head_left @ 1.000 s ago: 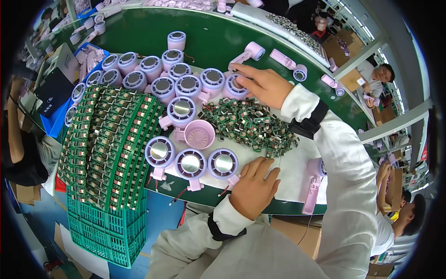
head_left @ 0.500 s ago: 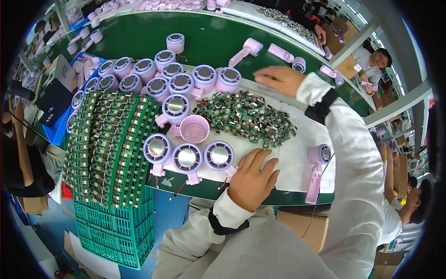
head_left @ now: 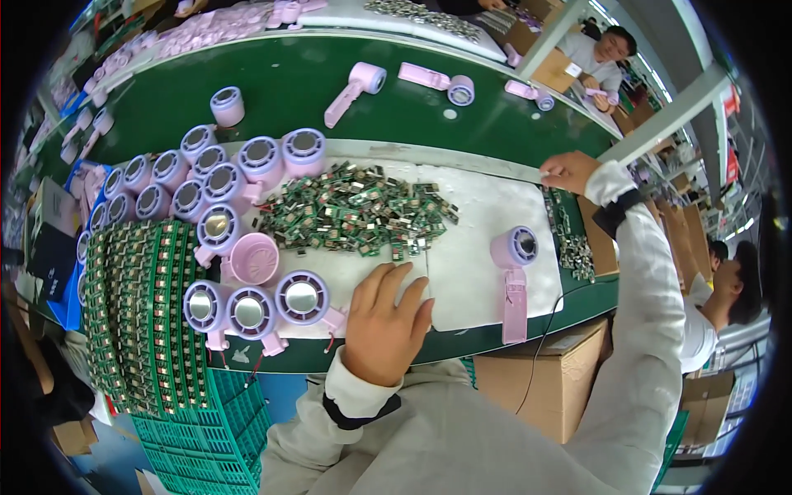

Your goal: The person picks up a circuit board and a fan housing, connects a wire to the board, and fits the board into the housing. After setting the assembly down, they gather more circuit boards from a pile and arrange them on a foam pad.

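My left hand (head_left: 386, 326) lies open at the front edge of the white foam mat (head_left: 462, 301), fingers spread and holding nothing. It is nearest to a pale purple fan head with a silver disc (head_left: 303, 297) and a heap of small green circuit boards (head_left: 363, 210). My right hand (head_left: 571, 172) is raised at the mat's far right corner, fingers bent together; whatever they may hold is too small to make out. A handheld fan with a pink handle (head_left: 514, 289) lies on the mat between my forearms. A pink round housing (head_left: 254, 258) stands open side up among several fan heads (head_left: 223, 181).
Rows of circuit board panels (head_left: 140, 313) rest on a green crate (head_left: 198, 429) at the left. Metal parts and boards (head_left: 569, 235) lie beyond the mat's right edge. More fans (head_left: 356, 91) lie on the green belt (head_left: 289, 91). A cardboard box (head_left: 540, 375) stands below; a co-worker (head_left: 598, 66) sits across.
The view has swung right, so the bench appears farther left. My right hand has moved right, from above the belt's near edge to the mat's far right corner, its fingers now bent. My left hand stays put.
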The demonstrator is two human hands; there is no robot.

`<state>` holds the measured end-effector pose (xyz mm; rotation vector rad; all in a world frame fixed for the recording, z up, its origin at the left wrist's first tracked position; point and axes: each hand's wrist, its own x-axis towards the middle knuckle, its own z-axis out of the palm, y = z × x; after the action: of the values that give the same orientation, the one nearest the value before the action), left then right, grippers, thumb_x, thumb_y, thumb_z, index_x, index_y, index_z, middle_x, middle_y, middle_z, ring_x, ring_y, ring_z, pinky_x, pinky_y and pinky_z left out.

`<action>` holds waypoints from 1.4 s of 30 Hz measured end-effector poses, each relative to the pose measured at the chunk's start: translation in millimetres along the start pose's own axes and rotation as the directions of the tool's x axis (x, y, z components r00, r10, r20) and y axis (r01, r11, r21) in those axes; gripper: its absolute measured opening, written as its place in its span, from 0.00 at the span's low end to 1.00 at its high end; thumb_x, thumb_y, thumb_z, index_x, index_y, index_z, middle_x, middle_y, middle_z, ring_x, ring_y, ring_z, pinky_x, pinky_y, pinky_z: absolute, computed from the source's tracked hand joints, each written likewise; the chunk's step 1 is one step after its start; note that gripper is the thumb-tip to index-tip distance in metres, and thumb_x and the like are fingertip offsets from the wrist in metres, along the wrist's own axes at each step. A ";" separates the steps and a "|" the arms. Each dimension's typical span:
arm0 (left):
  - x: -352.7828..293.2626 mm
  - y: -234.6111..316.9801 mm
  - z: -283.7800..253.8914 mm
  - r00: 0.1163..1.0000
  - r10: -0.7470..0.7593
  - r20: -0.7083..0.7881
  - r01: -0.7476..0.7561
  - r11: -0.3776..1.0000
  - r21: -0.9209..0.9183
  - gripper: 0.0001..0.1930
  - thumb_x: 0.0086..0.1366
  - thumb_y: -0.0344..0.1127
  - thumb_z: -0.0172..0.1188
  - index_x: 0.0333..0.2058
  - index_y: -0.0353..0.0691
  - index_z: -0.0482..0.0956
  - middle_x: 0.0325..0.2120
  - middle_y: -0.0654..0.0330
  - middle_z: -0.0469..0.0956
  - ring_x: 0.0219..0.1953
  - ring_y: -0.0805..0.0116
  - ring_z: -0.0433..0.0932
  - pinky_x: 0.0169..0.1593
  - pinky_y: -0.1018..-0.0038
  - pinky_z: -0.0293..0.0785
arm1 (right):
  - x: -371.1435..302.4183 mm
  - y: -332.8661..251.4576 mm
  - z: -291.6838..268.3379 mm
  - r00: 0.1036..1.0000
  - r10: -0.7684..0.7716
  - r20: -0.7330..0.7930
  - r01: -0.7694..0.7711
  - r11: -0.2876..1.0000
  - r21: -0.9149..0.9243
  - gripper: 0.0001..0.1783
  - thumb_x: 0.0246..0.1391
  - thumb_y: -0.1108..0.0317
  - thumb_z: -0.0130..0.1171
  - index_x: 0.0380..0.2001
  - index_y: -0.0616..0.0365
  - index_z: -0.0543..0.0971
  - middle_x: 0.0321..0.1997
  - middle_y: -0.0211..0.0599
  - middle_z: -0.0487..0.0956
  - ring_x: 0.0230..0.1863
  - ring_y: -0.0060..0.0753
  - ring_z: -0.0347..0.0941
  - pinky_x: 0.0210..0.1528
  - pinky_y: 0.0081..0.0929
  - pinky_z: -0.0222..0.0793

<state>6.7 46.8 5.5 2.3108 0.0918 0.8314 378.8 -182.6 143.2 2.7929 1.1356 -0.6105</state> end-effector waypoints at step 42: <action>51.3 13.1 0.8 0.998 -0.007 -0.059 0.027 0.941 0.338 0.19 0.62 0.27 0.66 0.53 0.38 0.81 0.52 0.50 0.79 0.45 0.49 0.78 0.53 0.61 0.75 | -47.8 -45.0 -1.9 0.858 -0.342 -0.383 0.513 0.610 0.604 0.27 0.45 0.64 0.73 0.51 0.62 0.83 0.48 0.40 0.82 0.48 0.35 0.79 0.55 0.32 0.75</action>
<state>45.9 50.3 40.9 2.6014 0.3014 0.9335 317.7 -181.0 167.3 3.2523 2.0557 -0.9333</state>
